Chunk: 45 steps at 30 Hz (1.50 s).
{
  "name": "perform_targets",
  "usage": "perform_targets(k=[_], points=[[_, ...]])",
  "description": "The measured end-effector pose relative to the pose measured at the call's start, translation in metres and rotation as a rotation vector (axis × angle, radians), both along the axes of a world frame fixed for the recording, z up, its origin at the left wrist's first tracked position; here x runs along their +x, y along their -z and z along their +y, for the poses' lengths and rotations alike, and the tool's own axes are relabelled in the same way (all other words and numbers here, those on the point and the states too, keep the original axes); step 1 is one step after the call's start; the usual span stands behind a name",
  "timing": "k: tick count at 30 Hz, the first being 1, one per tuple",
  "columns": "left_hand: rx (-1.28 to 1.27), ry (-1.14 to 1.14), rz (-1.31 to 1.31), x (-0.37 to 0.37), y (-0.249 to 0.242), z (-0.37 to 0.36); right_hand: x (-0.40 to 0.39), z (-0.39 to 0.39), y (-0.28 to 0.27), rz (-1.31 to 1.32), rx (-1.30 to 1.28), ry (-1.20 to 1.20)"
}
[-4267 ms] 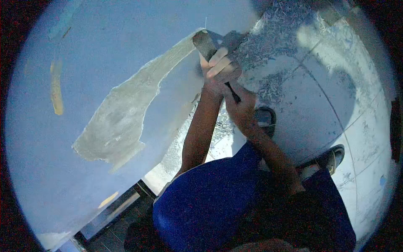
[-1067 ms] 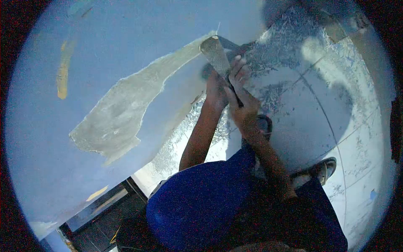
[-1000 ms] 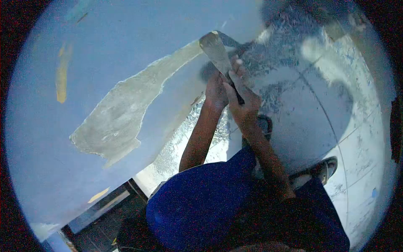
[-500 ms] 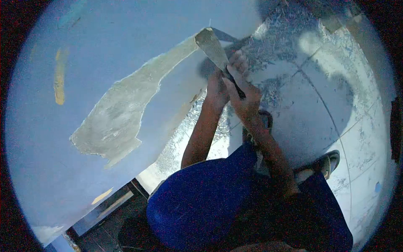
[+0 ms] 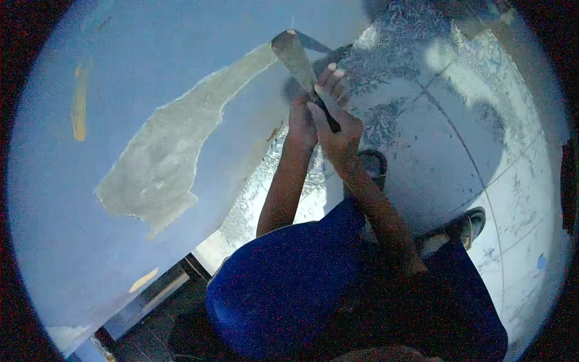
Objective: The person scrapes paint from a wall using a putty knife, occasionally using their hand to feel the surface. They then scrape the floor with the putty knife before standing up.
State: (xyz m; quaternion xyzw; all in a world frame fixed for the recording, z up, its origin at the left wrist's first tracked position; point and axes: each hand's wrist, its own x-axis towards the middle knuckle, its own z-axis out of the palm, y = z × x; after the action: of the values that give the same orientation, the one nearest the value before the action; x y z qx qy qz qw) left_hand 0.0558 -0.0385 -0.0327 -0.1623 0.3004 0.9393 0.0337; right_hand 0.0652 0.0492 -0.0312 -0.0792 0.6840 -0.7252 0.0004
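Note:
A paint scraper [image 5: 294, 55] with a wide metal blade and a dark handle points up and left, its blade edge at the upper end of a bare grey patch [image 5: 163, 154] on the blue painted wall [image 5: 241, 157]. My right hand [image 5: 341, 134] is closed around the handle, with thumb and finger pressed along it. Close beside it my left hand [image 5: 301, 123] grips the scraper near the base of the blade. Its fingers are partly hidden behind the tool and the other hand. The blade casts a shadow on the wall.
Flakes and scraps [image 5: 404, 36] lie scattered over the pale tiled floor [image 5: 434, 157]. My sandalled feet [image 5: 473, 226] stand on the right. A yellowish streak [image 5: 79, 105] marks the wall at far left. Dark tiles [image 5: 154, 332] show at lower left, below the wall's edge.
The scraper and both hands appear slightly higher and further left, while the whole view has shifted a little the same way. Both hands keep their hold on the scraper.

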Motion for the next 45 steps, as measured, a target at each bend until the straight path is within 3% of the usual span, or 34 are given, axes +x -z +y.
perform_targets(k=[3,6,9,15,18,23,27,32,36,40,45], points=[[-0.132,-0.039,-0.117,0.001,-0.010,-0.004,0.008,0.001,-0.008,-0.114,-0.044,-0.107],[-0.324,-0.020,-0.059,-0.006,-0.020,-0.010,0.024,0.001,0.001,-0.150,-0.043,-0.176],[-0.503,0.082,-0.107,-0.008,-0.029,-0.013,0.025,0.011,-0.003,-0.361,0.050,-0.346],[-0.385,0.042,0.082,-0.010,-0.052,-0.010,0.026,0.002,-0.010,-0.167,-0.057,-0.136],[-0.339,-0.016,0.025,-0.012,-0.053,-0.010,0.028,0.005,-0.006,-0.233,-0.032,-0.208],[0.245,-0.040,0.094,-0.001,-0.020,-0.034,0.045,0.000,-0.008,-0.156,0.010,-0.245],[0.714,0.186,0.398,-0.004,-0.015,-0.035,0.056,-0.004,-0.018,-0.119,-0.003,-0.292],[0.549,0.003,0.223,0.005,-0.009,-0.040,0.056,-0.004,-0.018,-0.122,-0.011,-0.289],[0.561,0.090,0.313,0.000,-0.019,-0.035,0.055,-0.001,-0.024,-0.231,-0.057,-0.296],[0.288,0.027,0.245,-0.003,-0.038,-0.027,0.053,-0.005,-0.018,-0.111,-0.074,-0.216],[0.094,0.019,0.212,-0.016,-0.054,-0.020,0.049,-0.003,-0.031,-0.388,-0.219,-0.243]])
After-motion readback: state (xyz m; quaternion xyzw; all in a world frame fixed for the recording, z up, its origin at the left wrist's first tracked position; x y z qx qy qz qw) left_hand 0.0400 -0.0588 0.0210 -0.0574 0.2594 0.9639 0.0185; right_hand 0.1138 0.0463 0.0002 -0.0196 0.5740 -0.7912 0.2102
